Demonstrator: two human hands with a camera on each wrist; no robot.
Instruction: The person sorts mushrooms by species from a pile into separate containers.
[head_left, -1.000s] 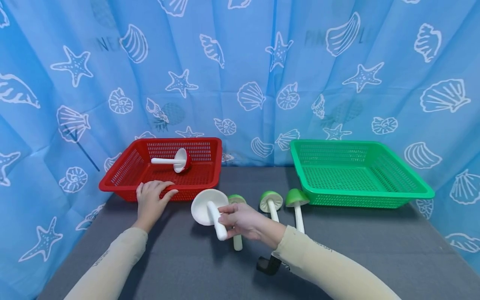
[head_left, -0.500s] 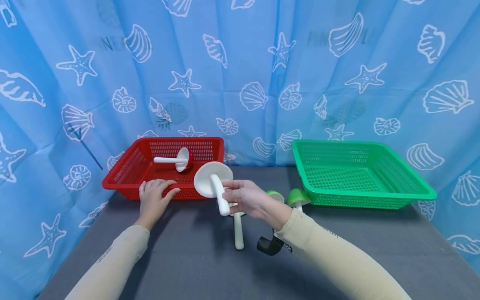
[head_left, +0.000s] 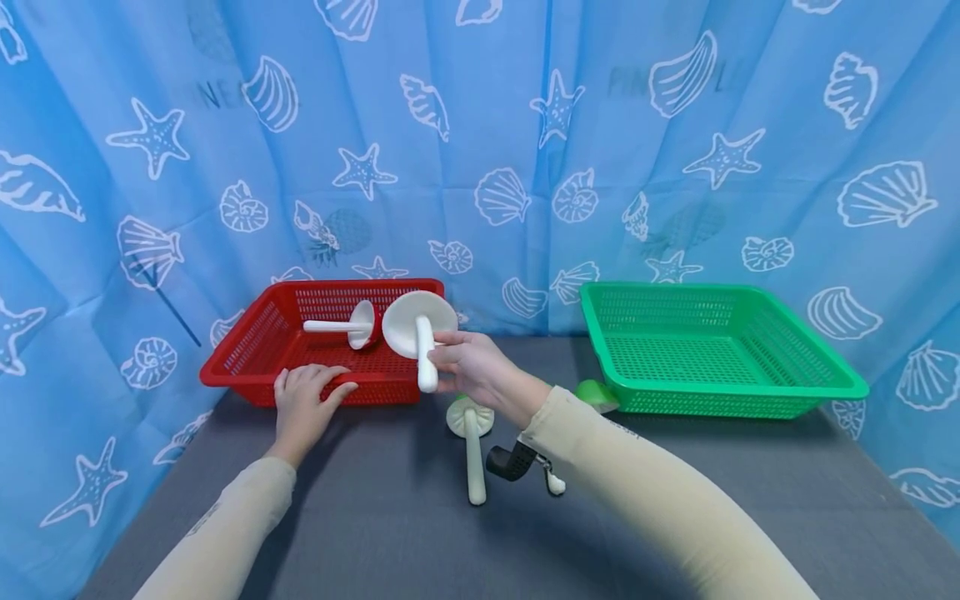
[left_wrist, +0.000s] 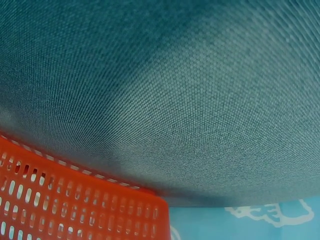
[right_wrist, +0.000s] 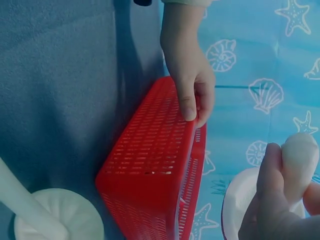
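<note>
My left hand point(head_left: 306, 404) grips the front rim of the red basket point(head_left: 238, 382), its thumb on the outer wall in the right wrist view. Inside lies a toy mushroom point(head_left: 362, 325) with a red cap and white stem. My right hand point(head_left: 483, 367) pinches the white stem of another mushroom point(head_left: 408, 312), raised at the basket's front right corner. Its pale underside faces me, and most of the cap's outer side is hidden. Below the right hand, a green-capped mushroom point(head_left: 475, 458) lies on the grey cloth.
A green basket point(head_left: 720, 402) stands at the back right. Beside its left corner shows a green mushroom cap point(head_left: 597, 396), partly behind the right forearm. A black wrist mount point(head_left: 512, 461) hangs under the right wrist. The blue shell-print curtain point(head_left: 517, 92) hangs behind the baskets.
My right hand has lifted the held mushroom up and away from me, from over the cloth to the red basket's front right corner. The left hand has stayed on the rim.
</note>
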